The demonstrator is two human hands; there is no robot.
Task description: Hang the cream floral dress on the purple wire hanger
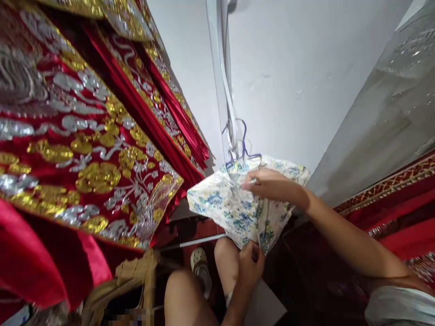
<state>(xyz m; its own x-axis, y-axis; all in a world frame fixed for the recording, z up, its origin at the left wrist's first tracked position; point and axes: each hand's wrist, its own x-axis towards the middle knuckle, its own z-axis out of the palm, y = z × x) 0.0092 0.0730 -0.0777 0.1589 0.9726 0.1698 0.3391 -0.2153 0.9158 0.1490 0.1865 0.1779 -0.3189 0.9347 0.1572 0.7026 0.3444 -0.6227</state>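
A white short-sleeved shirt (pixel 217 199) with a blue, green and yellow floral print hangs in front of me on a purple hanger (pixel 244 136). Low on its front, my left hand (pixel 251 260) is closed on the fabric near the hem. My right hand (pixel 261 182) crosses the chest from the right, fingers pinched together just below the collar. Something small and pale shows at those fingers, too small to name. The hanger's hook meets a white strap loop (pixel 232 136) by the wall.
Red garments (pixel 98 176) with gold and silver embroidery fill the left side. Behind the shirt stands a pale wall (pixel 288 68). Clear plastic sheeting (pixel 397 90) and red trimmed cloth (pixel 397 217) are on the right. Below are my knees (pixel 183 290) and a clog (pixel 199 258).
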